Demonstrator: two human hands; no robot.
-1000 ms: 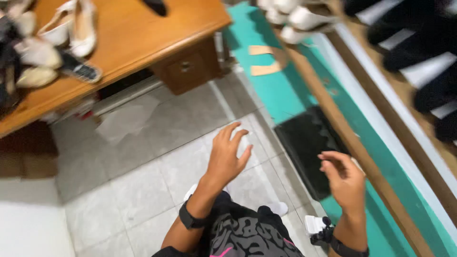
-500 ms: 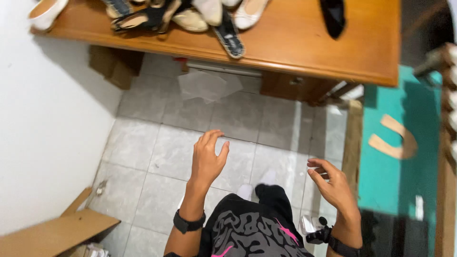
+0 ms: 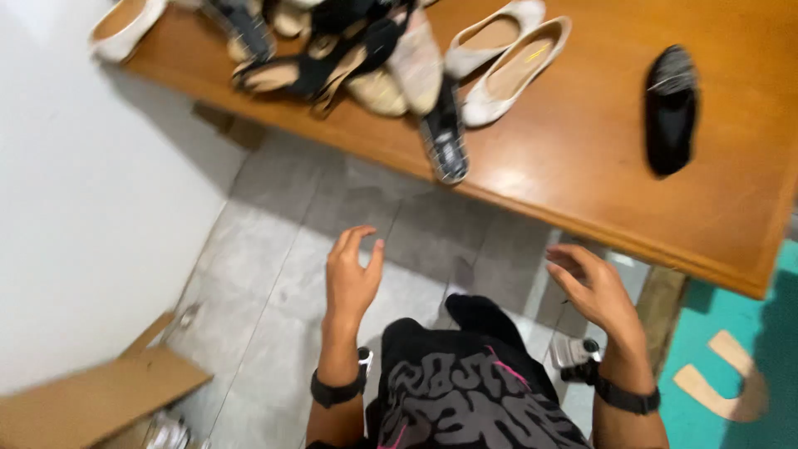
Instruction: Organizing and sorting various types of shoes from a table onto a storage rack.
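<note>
Both hands have come closer to the wooden table (image 3: 582, 166) since half a second ago, and the view has tipped so that its near edge now runs just above them. Neither hand holds anything. The left hand (image 3: 351, 278) is raised over the grey tiled floor (image 3: 283, 274), fingers loosely curled and thumb apart — released, touching nothing. The right hand (image 3: 592, 287) hangs just below the table edge, fingers half bent (again with nothing in them).

Nearest to the hands on the table is a dark woven shoe (image 3: 445, 137), its toe jutting over the edge. Behind it lies a pair of pale flat shoes (image 3: 507, 71), side by side, and to their left a tangled heap of dark and beige sandals (image 3: 349, 58). A single black shoe (image 3: 670, 108) lies well apart to the right.

A cardboard flap (image 3: 91, 399) shows at lower left — beside the white wall (image 3: 83, 208).
</note>
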